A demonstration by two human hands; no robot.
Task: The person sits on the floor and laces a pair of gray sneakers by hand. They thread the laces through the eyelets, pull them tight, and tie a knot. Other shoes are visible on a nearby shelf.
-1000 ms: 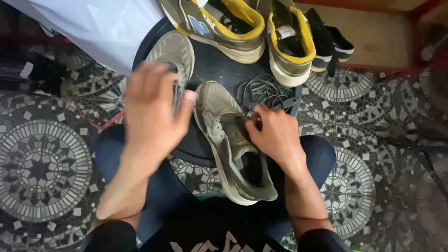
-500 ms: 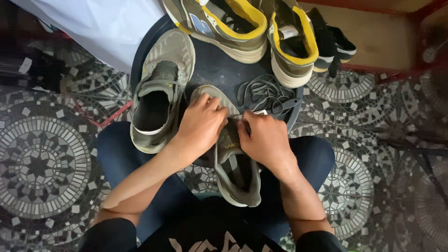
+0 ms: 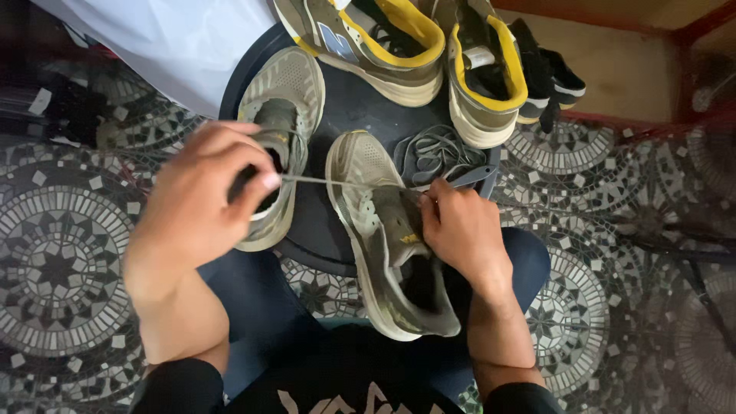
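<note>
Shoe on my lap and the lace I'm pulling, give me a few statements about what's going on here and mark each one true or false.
1. The left hand pinches a lace stretched taut across to the olive shoe. True.
2. The right hand rests on the round dark tray, away from any shoe. False: it sits on the olive shoe, at the lacing area.
3. A loose pile of grey laces lies on the tray beside that shoe. True.
4. The second olive shoe lies on the patterned floor. False: it lies on the tray, partly behind the left hand.
5. The two shoes with yellow lining are at the far edge of the tray. True.
</note>
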